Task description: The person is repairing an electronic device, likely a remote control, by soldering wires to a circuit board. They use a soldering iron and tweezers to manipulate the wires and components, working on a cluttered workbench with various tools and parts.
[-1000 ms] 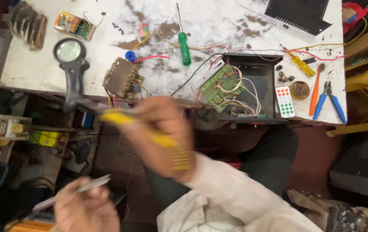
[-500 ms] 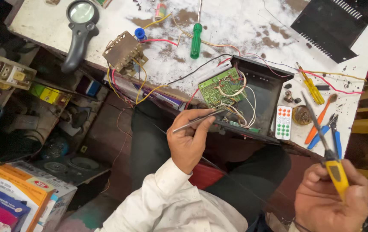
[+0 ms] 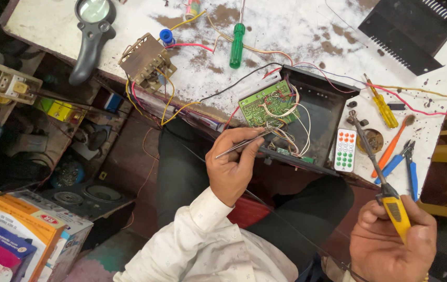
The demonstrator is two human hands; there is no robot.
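My left hand, in a white sleeve, holds metal tweezers. Their tips reach the white wires beside a green circuit board, which sits in an open black case at the table's edge. My right hand, low on the right, grips the yellow handle of a soldering iron. The iron's tip points up near a white remote and is apart from the board.
On the stained white table lie a transformer with coloured wires, a green screwdriver, a magnifier, a yellow screwdriver, blue pliers and a black heat sink. Cardboard boxes and a speaker sit on the floor at left.
My left hand brought the tweezers up from low left to the wires at the board. My right hand carried the soldering iron from the middle to the lower right.
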